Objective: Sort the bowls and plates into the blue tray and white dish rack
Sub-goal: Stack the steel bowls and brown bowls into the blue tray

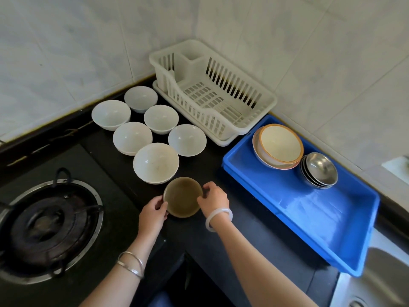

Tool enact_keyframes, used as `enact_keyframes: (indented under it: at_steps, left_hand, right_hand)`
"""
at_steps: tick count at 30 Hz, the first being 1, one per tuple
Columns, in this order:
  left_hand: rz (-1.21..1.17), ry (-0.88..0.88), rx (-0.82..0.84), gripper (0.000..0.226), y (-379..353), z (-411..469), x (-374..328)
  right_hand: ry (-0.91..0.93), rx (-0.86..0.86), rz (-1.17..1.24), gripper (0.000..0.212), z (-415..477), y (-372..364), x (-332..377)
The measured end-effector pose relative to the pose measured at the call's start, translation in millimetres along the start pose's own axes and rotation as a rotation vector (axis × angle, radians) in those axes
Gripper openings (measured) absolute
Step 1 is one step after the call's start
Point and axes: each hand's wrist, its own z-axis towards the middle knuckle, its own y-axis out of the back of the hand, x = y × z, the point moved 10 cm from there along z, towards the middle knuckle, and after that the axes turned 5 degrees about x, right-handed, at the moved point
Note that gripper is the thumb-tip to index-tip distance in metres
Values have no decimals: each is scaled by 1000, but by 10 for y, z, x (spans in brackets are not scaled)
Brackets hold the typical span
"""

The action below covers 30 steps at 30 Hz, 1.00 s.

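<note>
Both hands, left hand (pixel 153 212) and right hand (pixel 213 199), are pinching the round olive-brown dish (pixel 182 197) by its rim; fingers slipping risks striking the near white ceramic bowl (pixel 156 163).

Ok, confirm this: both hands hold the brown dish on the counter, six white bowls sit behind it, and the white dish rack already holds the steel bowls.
Not quite. The head view shows the white dish rack empty; the steel bowls sit in the blue tray. The rest stands.

White bowls (pixel 156 162) are crowding the desk (pixel 221 229) beside the white dish rack (pixel 212 91), while the blue tray's (pixel 309 213) near half is lying open.
</note>
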Motion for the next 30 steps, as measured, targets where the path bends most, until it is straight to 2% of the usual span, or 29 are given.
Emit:
enact_keyframes:
  at_steps: [2, 4, 8, 10, 15, 20, 24, 30]
  left_hand:
    - [15, 7, 7, 38, -2, 13, -8]
    - [2, 26, 20, 39, -13, 17, -6]
    - [-8, 27, 50, 39, -58, -18, -61]
    - [30, -15, 60, 38, -96, -63, -167]
    - [19, -147, 121, 35, -371, -193, -631]
    - [-90, -224, 308, 23, -1083, -380, -1204]
    - [-125, -205, 490, 14, -1872, -570, -1474]
    - [-44, -101, 760, 28, -3172, -934, -1468]
  right_hand:
    - [7, -8, -12, 40, 25, 4, -34]
    - [-9, 63, 44, 43, 69, -58, -89]
    - [-152, 289, 411, 42, 58, -279, -271]
    - [-158, 286, 512, 41, 35, -281, -322]
    - [-56, 131, 628, 32, -30, 161, -408]
    - [-2, -92, 805, 22, -139, 982, -659]
    - [-52, -262, 870, 23, -226, 1646, -1076]
    - [-215, -465, 1105, 17, -370, 2288, -2002]
